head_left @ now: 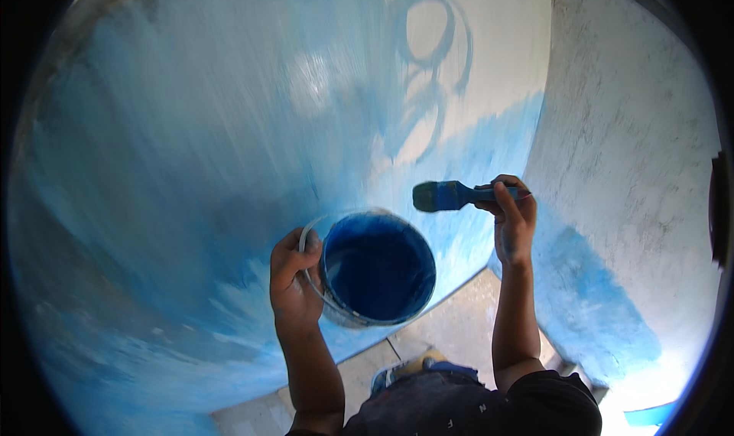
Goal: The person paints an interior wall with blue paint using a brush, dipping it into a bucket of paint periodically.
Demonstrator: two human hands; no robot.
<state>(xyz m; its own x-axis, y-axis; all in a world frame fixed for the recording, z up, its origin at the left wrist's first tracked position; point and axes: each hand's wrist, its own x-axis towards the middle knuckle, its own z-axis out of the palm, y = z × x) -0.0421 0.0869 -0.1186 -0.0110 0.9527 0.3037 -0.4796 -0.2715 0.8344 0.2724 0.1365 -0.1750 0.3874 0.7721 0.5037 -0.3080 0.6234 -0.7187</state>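
My left hand (297, 271) grips a paint bucket (380, 266) by its side and its pale wire-like handle. The bucket's inside is deep blue, and how much paint is in it is too dark to tell. In my right hand (514, 220) is a paintbrush (447, 196), held level by its handle with the dark, paint-covered bristles pointing left. The brush is up and to the right of the bucket, apart from it. Behind both stands a wall (252, 130) streaked with blue, light blue and grey paint.
On the wall's upper right, blue looping outlines (432, 46) lie over a cream patch. A grey-white side wall (627, 145) meets it at a corner, with a blue painted patch (589, 306) low down. Pale floor tiles (451, 313) show below.
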